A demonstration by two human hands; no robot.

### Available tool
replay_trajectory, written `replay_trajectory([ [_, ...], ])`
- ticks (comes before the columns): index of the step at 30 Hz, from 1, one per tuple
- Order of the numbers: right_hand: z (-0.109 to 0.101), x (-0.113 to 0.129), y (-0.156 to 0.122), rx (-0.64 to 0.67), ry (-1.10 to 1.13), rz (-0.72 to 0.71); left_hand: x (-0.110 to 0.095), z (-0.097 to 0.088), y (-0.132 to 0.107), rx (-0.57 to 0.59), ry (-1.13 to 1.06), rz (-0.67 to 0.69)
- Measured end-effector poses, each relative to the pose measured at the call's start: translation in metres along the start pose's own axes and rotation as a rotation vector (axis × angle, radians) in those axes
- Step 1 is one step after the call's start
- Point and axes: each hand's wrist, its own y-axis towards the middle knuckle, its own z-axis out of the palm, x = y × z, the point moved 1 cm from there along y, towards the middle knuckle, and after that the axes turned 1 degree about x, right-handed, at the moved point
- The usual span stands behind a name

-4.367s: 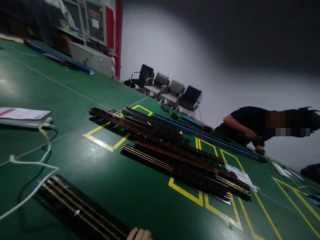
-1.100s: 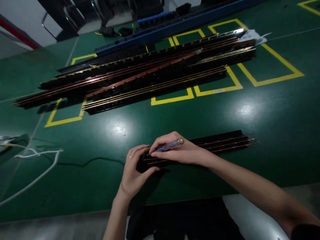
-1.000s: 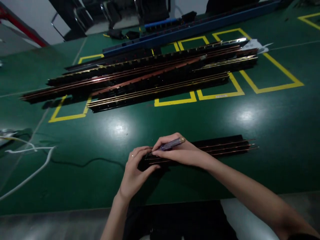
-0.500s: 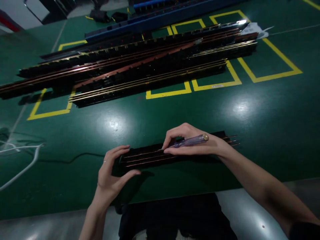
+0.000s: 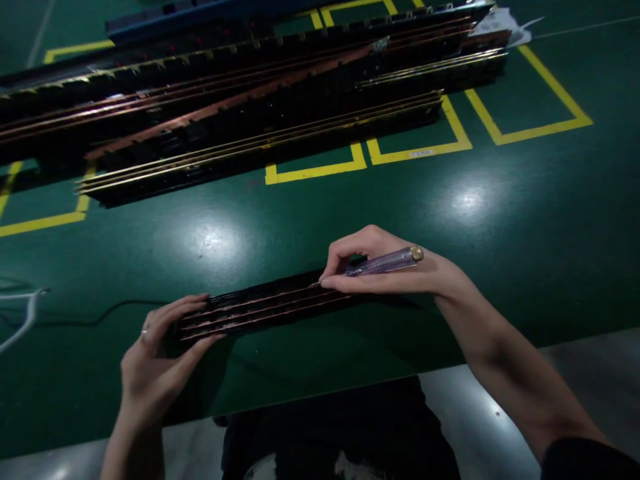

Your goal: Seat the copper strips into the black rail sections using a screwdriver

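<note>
A black track with thin copper strips (image 5: pixel 260 310) along its length lies on the green table in front of me. My left hand (image 5: pixel 163 353) grips its left end, fingers on the far edge and thumb on the near edge. In my right hand (image 5: pixel 370 263) is a screwdriver (image 5: pixel 385 261) with a clear purplish handle and a brass-coloured cap. Its thin tip points left, close over the far side of the track; whether it touches a strip I cannot tell. My right hand covers the track's right part.
Several long black tracks with copper and brass strips (image 5: pixel 260 150) lie across the back of the table (image 5: pixel 310 213). Yellow tape outlines (image 5: pixel 420 157) show under them. A white cable (image 5: pixel 31 310) and a dark cord (image 5: pixel 107 313) are at left. White material (image 5: pixel 497 25) lies at far right.
My left hand has moved left and closed onto the track's end, and the track has shifted left with it. My right hand keeps the same grip on the screwdriver. The view has shifted too.
</note>
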Motion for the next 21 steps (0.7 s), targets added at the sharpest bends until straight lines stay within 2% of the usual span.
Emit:
replay_trajectory([
  [2, 0.001, -0.001, 0.001, -0.005, 0.000, 0.014, -0.011, -0.004, 0.002, -0.029, 0.101, 0.043],
  [5, 0.004, -0.003, 0.003, -0.004, -0.004, 0.031, -0.049, 0.002, 0.006, -0.102, 0.261, 0.132],
  [8, 0.007, -0.002, 0.003, -0.019, -0.016, 0.042, -0.093, 0.031, 0.010, -0.101, 0.338, 0.237],
  [11, 0.006, -0.001, 0.002, -0.025, -0.021, 0.062, -0.120, 0.067, 0.019, -0.119, 0.357, 0.295],
  [13, 0.003, 0.000, 0.000, -0.007, -0.005, 0.071, -0.123, 0.081, 0.024, -0.145, 0.352, 0.282],
  [15, -0.001, 0.000, -0.001, 0.005, 0.007, 0.066, -0.116, 0.083, 0.026, -0.160, 0.352, 0.252],
  [21, -0.007, -0.001, -0.005, -0.010, -0.016, 0.020, -0.078, 0.055, 0.019, -0.173, 0.389, 0.197],
])
